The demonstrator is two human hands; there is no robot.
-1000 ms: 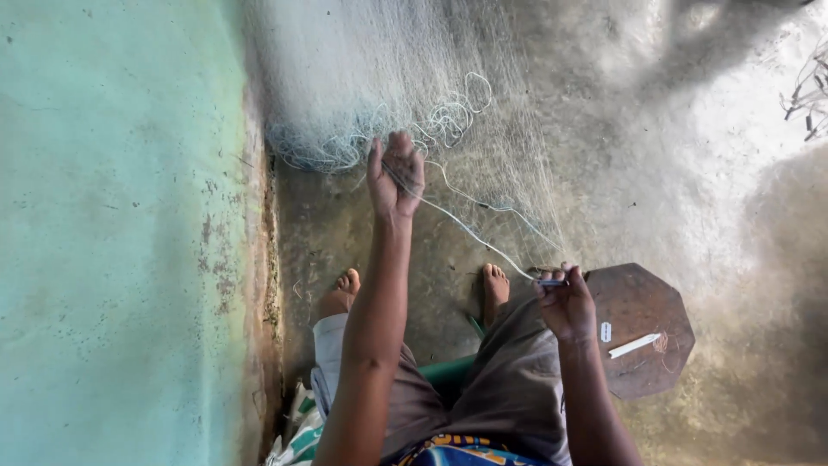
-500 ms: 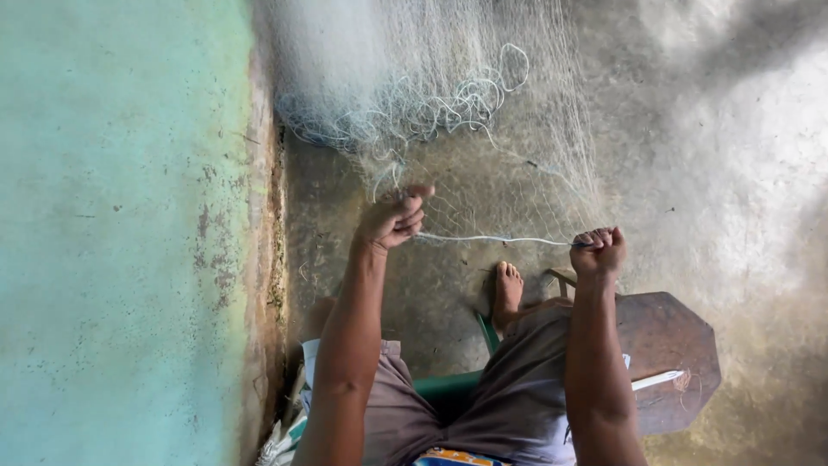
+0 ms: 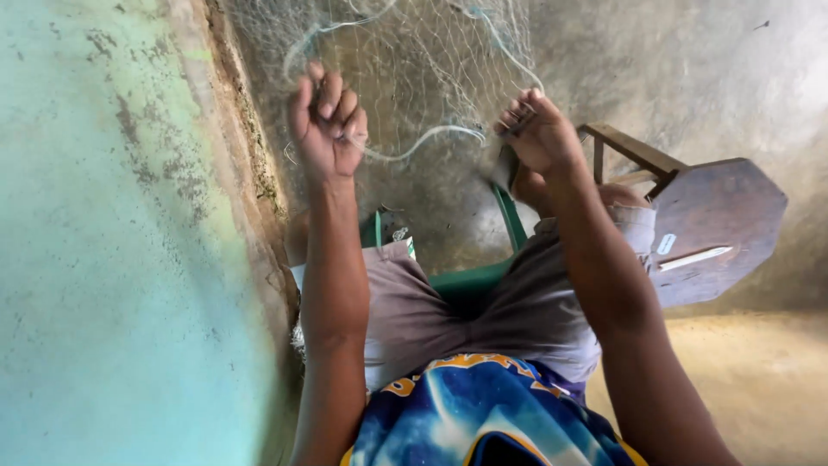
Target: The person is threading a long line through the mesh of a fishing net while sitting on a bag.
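A: Status on hands?

B: Left hand [image 3: 328, 121] is raised, fingers curled into a loose fist. A pale cord [image 3: 423, 138] is gripped in it. Thin mesh is also bunched at the fingertips.

A: Right hand?

B: Right hand [image 3: 539, 134] is closed in a pinch. The other end of the cord is held there, along with a small dark tool [image 3: 517, 123], only partly seen. Tool type cannot be told.

A: Cord position?

B: It is strung between the two hands, sagging slightly in the middle.

A: Net?

B: Fine pale fishing net [image 3: 414, 60] is hung in front of both hands, filling the upper middle of the view. Thicker light strands are looped through it near the top.

A: Surroundings?

B: Turquoise wall [image 3: 95, 259] is seen at the person's left, paint worn along its edge. A green seat [image 3: 470, 280] is visible between the knees. A dark wooden stool [image 3: 716, 224] is placed just beside the right knee; a white stick [image 3: 694, 257] is laid on its top. Concrete floor [image 3: 742, 78] is beyond.
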